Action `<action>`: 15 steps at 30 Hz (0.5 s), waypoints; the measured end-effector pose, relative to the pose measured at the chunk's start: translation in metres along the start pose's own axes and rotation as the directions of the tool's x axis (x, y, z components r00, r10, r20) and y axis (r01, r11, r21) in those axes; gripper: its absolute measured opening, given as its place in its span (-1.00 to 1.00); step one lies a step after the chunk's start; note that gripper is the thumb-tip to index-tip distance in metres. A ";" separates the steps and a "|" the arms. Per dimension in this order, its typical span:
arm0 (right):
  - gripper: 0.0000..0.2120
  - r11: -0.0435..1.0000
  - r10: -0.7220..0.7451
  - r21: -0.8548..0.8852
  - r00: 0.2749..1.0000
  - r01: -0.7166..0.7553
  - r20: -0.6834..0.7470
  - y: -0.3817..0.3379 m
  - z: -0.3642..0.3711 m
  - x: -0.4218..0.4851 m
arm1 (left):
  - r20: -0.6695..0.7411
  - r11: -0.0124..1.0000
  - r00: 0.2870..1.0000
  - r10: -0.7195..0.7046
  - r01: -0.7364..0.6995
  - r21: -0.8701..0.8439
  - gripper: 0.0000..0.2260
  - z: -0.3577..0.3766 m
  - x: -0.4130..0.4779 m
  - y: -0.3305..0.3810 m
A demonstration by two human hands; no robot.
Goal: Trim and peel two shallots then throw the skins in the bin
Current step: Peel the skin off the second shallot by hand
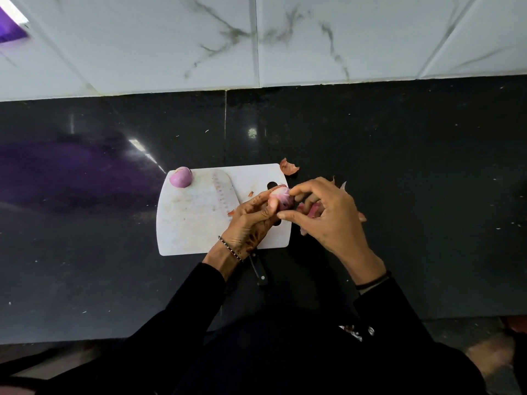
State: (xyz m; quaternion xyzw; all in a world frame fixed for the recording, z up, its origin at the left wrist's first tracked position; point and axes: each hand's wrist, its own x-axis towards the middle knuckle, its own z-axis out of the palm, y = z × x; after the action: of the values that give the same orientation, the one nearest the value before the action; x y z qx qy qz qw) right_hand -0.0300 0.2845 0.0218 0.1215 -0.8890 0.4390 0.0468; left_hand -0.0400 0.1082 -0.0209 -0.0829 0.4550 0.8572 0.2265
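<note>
Our left hand (251, 220) has its grip clamped on a shallot (283, 199) above the right edge of the board (188, 223), and our right hand (328, 220) pinches it too (thumb below, forefinger above). The other shallot (180, 177), peeled, sits at the board's far left corner; skins (288, 166) lie on the bench (85, 252).

Purple peeled shallot (180, 177); white board (194, 220); black counter (85, 238); grey-veined white tiles (313, 38).
</note>
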 end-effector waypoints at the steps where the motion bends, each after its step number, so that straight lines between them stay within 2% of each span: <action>1: -0.57 1.000 0.002 -0.019 1.000 -0.002 0.002 0.000 0.001 0.000 | 0.015 1.000 1.000 0.002 -0.002 -0.002 -0.44 0.000 -0.001 0.000; 4: -0.53 0.998 0.011 -0.067 1.000 -0.009 0.025 0.000 0.004 0.001 | 0.054 0.998 0.999 0.002 0.001 -0.055 -0.44 0.000 -0.001 -0.002; 8: -0.54 0.994 0.006 -0.108 0.999 -0.001 0.044 0.000 0.005 0.001 | 0.056 0.999 0.998 -0.017 0.019 -0.043 -0.40 -0.001 0.000 -0.004; 12: -0.60 0.996 0.001 -0.089 0.999 0.004 0.054 0.002 0.006 0.001 | 0.075 1.000 0.997 -0.026 0.027 -0.008 -0.49 -0.003 -0.002 -0.003; 15: -0.63 0.999 0.018 -0.053 0.998 -0.015 0.068 0.003 0.008 0.001 | 0.032 0.999 0.999 -0.026 0.025 0.025 -0.61 -0.007 0.000 -0.006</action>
State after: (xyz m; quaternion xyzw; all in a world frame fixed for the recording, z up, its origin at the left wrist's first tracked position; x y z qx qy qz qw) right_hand -0.0313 0.2798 0.0151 0.1280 -0.9022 0.4115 0.0159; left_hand -0.0376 0.1056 -0.0289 -0.0720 0.4608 0.8498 0.2456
